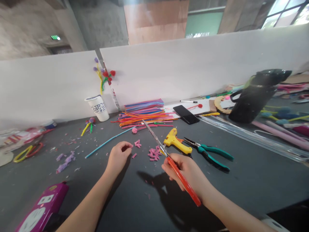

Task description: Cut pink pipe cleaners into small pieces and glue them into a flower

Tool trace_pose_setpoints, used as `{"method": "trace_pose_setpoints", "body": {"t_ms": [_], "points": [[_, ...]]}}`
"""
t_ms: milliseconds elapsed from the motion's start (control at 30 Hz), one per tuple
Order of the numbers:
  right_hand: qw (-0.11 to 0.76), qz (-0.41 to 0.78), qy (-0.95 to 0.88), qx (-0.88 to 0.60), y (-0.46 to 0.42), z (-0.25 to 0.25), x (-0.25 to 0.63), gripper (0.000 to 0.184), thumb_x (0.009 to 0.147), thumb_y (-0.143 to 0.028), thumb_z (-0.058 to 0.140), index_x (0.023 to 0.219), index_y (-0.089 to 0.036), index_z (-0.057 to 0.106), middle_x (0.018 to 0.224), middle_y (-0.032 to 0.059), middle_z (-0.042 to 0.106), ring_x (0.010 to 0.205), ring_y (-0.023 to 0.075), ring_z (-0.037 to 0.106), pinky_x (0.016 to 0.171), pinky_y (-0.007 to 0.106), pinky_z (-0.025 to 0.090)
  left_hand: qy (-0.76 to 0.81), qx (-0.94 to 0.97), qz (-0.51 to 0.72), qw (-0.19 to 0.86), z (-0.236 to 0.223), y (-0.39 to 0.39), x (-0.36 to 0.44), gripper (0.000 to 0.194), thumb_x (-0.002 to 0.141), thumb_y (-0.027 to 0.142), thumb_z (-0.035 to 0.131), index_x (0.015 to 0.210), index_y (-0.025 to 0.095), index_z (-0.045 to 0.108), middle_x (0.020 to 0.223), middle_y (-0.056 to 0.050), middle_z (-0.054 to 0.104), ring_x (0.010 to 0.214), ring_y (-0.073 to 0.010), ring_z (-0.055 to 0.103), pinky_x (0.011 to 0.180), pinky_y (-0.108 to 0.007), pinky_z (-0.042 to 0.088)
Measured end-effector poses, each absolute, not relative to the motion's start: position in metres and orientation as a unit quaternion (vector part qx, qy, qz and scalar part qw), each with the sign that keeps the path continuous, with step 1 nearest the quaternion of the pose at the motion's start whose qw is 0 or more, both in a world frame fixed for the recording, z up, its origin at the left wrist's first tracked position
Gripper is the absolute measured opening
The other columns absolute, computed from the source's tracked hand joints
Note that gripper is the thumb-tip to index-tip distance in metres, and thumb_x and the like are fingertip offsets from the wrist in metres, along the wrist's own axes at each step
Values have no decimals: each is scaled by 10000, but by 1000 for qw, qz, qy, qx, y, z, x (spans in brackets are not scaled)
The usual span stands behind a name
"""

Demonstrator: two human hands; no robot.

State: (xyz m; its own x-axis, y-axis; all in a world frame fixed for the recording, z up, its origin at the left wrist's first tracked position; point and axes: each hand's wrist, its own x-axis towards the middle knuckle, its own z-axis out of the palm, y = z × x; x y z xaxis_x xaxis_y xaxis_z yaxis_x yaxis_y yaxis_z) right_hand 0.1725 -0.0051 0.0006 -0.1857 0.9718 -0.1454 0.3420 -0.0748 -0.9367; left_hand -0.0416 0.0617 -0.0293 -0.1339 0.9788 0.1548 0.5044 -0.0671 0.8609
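Observation:
My right hand (pixel 184 170) grips a pair of scissors (pixel 180 177) by the red handles, its metal blades pointing up and away over the table. Thumb and fingers pressed together, my left hand (pixel 119 156) is low over the table; a hint of pink shows at the fingertips, but what they pinch is too small to make out. Between the hands lies a small pile of short cut pink pipe cleaner pieces (pixel 154 153). A few more pink pieces (pixel 137 143) lie just right of my left fingertips. A blue pipe cleaner (pixel 108 141) lies beyond my left hand.
Past the scissors are a yellow glue gun (pixel 177 141), green-handled pliers (pixel 212 154) and a phone (pixel 185 114). Bundled pipe cleaners (pixel 145 116) lie by the white partition (pixel 193 67). A cup (pixel 98 109) stands left, a black jug (pixel 253 100) right, and a magenta case (pixel 43 207) front left.

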Motion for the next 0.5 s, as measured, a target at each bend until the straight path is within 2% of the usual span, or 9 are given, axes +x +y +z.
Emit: {"method": "trace_pose_setpoints", "body": {"t_ms": [200, 400, 500], "points": [[327, 491, -581, -561, -6, 2, 169, 203, 690, -249, 540, 568, -196, 387, 439, -99, 368, 313, 38, 327, 350, 180, 248, 578, 527, 450, 432, -18, 51, -32, 170, 620, 282, 633, 730, 153, 625, 596, 13, 575, 512, -110, 492, 528, -230, 367], [342, 504, -583, -538, -6, -2, 169, 119, 715, -259, 512, 650, -183, 448, 498, -77, 446, 323, 38, 362, 321, 161, 234, 486, 464, 361, 647, -7, 13, 2, 112, 655, 234, 655, 667, 136, 603, 546, 23, 539, 453, -62, 476, 475, -184, 360], [334, 537, -580, -514, -7, -4, 169, 88, 727, -259, 500, 702, -180, 470, 499, -80, 457, 310, 33, 352, 310, 152, 224, 463, 471, 314, 681, -8, 2, 10, 82, 652, 196, 663, 667, 128, 620, 552, 8, 572, 453, -63, 481, 466, -183, 366]]}}
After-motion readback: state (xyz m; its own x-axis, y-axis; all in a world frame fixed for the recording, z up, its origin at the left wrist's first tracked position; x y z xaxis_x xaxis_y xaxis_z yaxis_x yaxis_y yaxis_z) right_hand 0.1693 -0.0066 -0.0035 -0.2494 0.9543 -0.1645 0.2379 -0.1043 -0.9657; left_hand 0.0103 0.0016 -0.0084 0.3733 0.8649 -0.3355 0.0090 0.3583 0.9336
